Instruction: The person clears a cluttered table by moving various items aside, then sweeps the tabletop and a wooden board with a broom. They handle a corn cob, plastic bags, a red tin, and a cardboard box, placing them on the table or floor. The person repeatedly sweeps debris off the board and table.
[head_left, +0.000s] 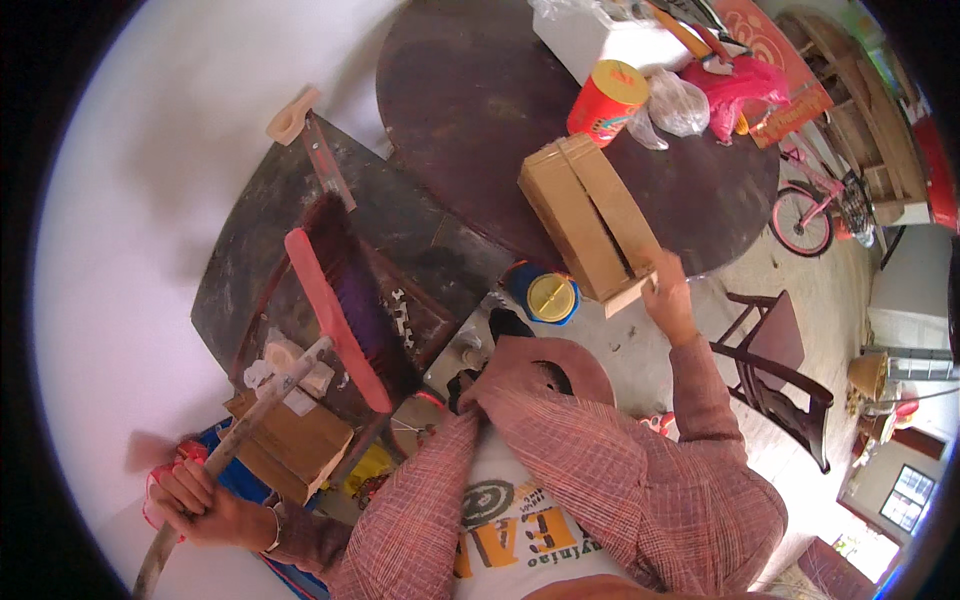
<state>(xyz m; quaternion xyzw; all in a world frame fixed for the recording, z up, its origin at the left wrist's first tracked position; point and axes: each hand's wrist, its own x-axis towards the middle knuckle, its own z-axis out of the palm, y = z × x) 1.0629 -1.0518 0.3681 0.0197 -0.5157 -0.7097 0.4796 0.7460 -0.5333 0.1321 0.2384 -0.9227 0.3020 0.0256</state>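
Observation:
My left hand (214, 506), at the lower left, is closed around the wooden handle of a broom (307, 277). The broom's pink head and dark bristles are raised above a dark square table (247, 247). At the right, my right hand (664, 296) grips the near end of a long cardboard box (589, 214); some fingers are hidden behind its flap. The box is tilted over the edge of a dark round table (465, 135); whether it rests on the table cannot be told.
A red tin (604, 105), a white foam box (600, 37) and plastic bags stand on the round table. A blue container with a yellow lid (551, 298) is below its edge. An open carton (292, 442) lies lower left. A wooden chair (780, 352) and pink bicycle (806, 210) stand right.

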